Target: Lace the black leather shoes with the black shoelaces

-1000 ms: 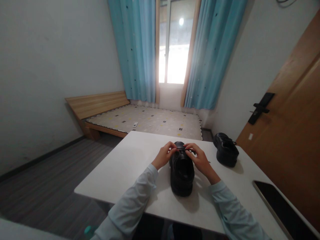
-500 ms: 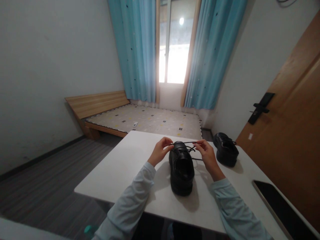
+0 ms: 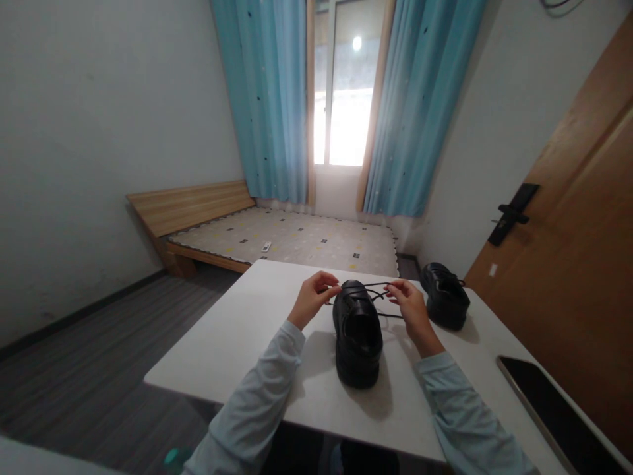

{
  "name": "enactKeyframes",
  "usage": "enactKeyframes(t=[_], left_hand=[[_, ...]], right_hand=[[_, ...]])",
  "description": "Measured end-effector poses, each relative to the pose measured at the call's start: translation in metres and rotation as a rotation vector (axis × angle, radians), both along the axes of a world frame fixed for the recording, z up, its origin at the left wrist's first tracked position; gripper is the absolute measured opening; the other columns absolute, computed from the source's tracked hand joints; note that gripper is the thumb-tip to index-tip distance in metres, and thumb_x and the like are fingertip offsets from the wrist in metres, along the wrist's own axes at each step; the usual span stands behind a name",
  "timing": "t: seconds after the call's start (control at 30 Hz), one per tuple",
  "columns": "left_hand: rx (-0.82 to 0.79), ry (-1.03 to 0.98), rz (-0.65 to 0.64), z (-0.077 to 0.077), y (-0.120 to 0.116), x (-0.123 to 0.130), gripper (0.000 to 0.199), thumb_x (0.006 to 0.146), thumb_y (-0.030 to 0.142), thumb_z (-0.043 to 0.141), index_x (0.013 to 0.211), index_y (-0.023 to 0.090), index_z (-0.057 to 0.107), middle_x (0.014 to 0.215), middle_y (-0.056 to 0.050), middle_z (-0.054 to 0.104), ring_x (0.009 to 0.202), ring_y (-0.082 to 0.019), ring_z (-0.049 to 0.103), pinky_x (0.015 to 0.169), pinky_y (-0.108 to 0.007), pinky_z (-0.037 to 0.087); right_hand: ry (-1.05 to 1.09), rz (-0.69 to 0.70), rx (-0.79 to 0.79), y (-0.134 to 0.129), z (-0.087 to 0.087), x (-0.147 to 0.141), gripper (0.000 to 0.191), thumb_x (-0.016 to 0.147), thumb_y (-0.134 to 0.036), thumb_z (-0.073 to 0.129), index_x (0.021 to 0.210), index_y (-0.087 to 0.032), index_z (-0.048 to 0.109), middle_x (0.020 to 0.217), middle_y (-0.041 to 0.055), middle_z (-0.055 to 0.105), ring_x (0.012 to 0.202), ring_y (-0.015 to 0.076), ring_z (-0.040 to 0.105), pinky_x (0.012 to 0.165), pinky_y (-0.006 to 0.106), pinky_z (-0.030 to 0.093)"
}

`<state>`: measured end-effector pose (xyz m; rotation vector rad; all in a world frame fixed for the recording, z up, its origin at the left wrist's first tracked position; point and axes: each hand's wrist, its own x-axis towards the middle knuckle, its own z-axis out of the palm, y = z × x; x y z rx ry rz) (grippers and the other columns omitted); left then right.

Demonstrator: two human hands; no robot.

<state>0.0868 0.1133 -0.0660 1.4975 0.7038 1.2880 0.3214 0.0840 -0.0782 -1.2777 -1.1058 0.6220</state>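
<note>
A black shoe (image 3: pixel 358 340) stands upright on the white table (image 3: pixel 222 330), its toe pointing away from me and its opening towards me. My left hand (image 3: pixel 314 298) is closed at the left of the toe, pinching a black lace. On the other side my right hand (image 3: pixel 406 303) pinches black lace (image 3: pixel 380 284) stretched across from the toe area. Another lace strand runs from the shoe's right side towards my right wrist. Both hands hover a little above the tabletop.
A second black shoe (image 3: pixel 445 297) stands at the table's back right. A dark phone or tablet (image 3: pixel 558 412) lies near the right edge. Beyond the table is a bed (image 3: pixel 297 241) with a small white remote (image 3: pixel 266 247). A wooden door (image 3: pixel 568 251) is at the right.
My left hand has shifted slightly left, away from the toe. My right hand has barely moved, and the shoe stands in the same place on the table.
</note>
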Motion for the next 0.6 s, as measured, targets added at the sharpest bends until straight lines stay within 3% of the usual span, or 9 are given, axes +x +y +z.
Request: enactKeyframes(t=[0.2,0.4,0.5,0.6], left_hand=[[0.022,-0.024,0.006,0.001,-0.001,0.000,0.027,0.068,0.034,0.072,0.078,0.014,0.058,0.072,0.000,0.062,0.059,-0.008,0.055,0.051,-0.019,0.044],[0.168,0.138,-0.040,-0.002,-0.003,0.002,0.022,0.071,0.032,0.071,0.080,0.013,0.063,0.082,-0.005,0.067,0.079,-0.015,0.061,0.076,-0.029,0.048],[0.198,0.192,-0.095,-0.003,-0.005,0.003,0.023,0.070,0.031,0.073,0.081,0.013,0.065,0.081,-0.006,0.069,0.077,-0.015,0.062,0.075,-0.029,0.048],[0.134,0.132,-0.234,-0.005,-0.007,0.005,0.026,0.069,0.031,0.074,0.084,0.012,0.064,0.082,-0.008,0.070,0.077,-0.016,0.065,0.074,-0.029,0.050]], right_hand=[[-0.246,-0.043,0.077,-0.004,0.003,-0.005,0.027,0.070,-0.043,0.062,0.076,-0.017,0.060,0.077,0.0067,0.065,0.073,0.0210,0.060,0.066,0.035,0.048],[-0.569,0.255,0.247,-0.021,0.013,-0.031,0.038,0.076,-0.032,0.063,0.112,-0.023,0.060,0.105,0.0074,0.066,0.097,0.0231,0.059,0.087,0.041,0.045],[-0.699,0.286,0.308,-0.023,0.010,-0.038,0.033,0.075,-0.031,0.066,0.108,-0.026,0.065,0.104,0.0071,0.066,0.099,0.0256,0.056,0.088,0.044,0.044],[-0.731,0.275,0.326,-0.022,0.006,-0.041,0.025,0.075,-0.031,0.067,0.099,-0.027,0.069,0.098,0.0072,0.067,0.095,0.0261,0.056,0.085,0.045,0.045]])
